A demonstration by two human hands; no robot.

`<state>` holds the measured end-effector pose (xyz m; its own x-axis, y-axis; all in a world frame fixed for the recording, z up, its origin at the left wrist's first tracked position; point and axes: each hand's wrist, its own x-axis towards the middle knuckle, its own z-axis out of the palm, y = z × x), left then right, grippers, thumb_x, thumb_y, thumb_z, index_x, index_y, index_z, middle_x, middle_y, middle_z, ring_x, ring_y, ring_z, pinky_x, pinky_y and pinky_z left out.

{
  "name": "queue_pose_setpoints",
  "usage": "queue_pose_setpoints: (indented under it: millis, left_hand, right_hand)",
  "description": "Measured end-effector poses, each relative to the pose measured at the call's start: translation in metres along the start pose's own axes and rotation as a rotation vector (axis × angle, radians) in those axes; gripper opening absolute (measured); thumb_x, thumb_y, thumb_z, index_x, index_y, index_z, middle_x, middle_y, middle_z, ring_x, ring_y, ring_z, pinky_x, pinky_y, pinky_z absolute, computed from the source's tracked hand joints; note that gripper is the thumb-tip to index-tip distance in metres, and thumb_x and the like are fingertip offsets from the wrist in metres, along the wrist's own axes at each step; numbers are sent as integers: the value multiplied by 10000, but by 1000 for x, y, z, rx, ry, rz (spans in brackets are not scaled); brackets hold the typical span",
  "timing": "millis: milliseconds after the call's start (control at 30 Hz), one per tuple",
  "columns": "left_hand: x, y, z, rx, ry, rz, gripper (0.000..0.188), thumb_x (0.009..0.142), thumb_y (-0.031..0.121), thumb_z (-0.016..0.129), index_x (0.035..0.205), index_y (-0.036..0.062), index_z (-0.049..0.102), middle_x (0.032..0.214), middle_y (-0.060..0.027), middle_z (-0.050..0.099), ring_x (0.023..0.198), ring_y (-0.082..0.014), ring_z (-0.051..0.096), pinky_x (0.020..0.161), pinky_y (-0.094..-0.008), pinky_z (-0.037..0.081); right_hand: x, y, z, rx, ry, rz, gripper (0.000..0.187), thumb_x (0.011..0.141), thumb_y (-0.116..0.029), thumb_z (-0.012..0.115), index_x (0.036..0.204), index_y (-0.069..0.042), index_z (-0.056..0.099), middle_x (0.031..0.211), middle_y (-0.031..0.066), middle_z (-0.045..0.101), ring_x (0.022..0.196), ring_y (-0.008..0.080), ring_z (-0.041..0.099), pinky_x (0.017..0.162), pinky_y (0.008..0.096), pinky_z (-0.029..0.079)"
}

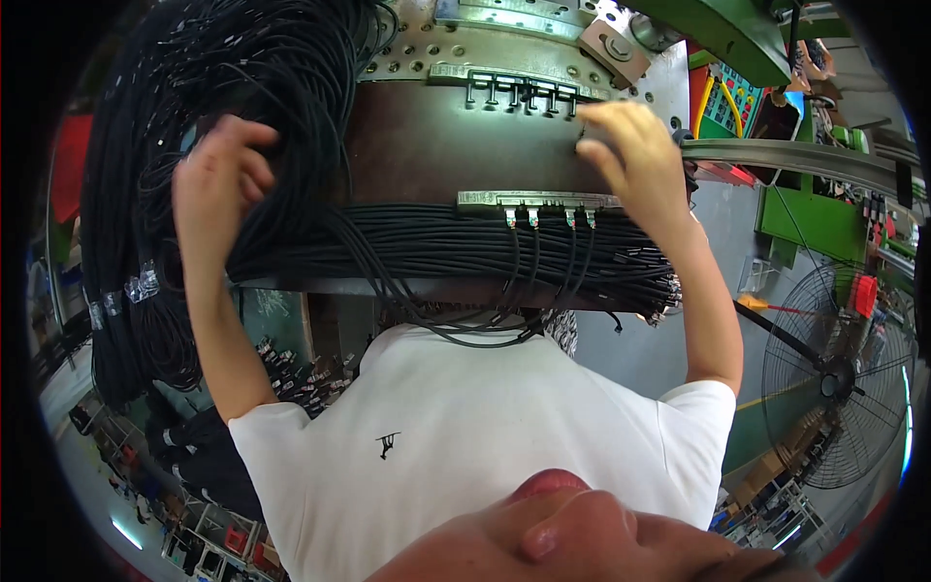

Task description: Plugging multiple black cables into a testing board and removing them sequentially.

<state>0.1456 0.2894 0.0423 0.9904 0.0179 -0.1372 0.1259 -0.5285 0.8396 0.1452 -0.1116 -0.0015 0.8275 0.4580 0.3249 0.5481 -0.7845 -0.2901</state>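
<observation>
My left hand [223, 170] is raised beside a thick hanging bundle of black cables [291, 68]. Its fingers are loosely bent and apart, and I see nothing in them. Over the right side of the dark metal plate [417, 145], my right hand [640, 160] has thumb and fingers apart. Its fingertips are near the end of a black plastic moulded piece with several short prongs [524, 94], which sits along a metal bar [446, 73] at the back. Closer to me, a second metal bar [475, 199] holds several cable ends with metal connectors [533, 219].
A long stack of black cables [417, 238] lies along the front of the plate. Green machine parts [747, 39] and a metal rail [776, 150] stand at the right. Yellow-handled pliers [732, 107] lie at the back right, and a large fan [834, 378] stands lower right.
</observation>
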Motion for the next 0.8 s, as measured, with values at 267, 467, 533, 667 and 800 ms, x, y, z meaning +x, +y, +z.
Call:
queue_pose_setpoints:
  millis: [267,467,533,667,800]
  left_hand:
    - [-48,43,138,-60,-689,1,435,946,360,495,791,-15,653,634,-104,652,586,-221,646,578,-336,484]
    - [-47,41,145,-205,-731,-147,409,952,349,498,875,-20,657,709,-100,673,663,-199,663,638,-307,501]
    - [-47,40,143,-316,-760,-194,362,950,303,508,967,-33,642,777,-100,681,717,-167,667,682,-292,513]
    - [-47,44,147,-349,-731,-207,358,948,298,528,1020,-40,624,838,-124,688,774,-170,677,719,-295,518]
    - [-57,57,178,-889,-712,-211,366,993,257,462,1198,-43,510,959,-104,651,841,-161,638,799,-292,509]
  right_hand:
    - [-32,-32,12,309,-65,43,124,793,-66,660,907,-42,618,824,74,579,754,263,567,659,359,471]
    - [-14,-30,15,287,-81,-14,194,748,-78,697,929,-51,632,861,62,587,779,251,559,674,358,481]
    - [-18,-31,15,251,-94,-43,264,727,-120,722,975,-67,647,883,38,582,800,229,554,684,345,480]
    - [-19,-32,12,320,-105,57,199,735,-42,701,925,-51,641,869,63,597,796,254,556,684,353,472]
    - [28,-27,8,372,120,79,121,786,-89,642,895,-37,640,860,101,632,800,295,569,725,369,458]
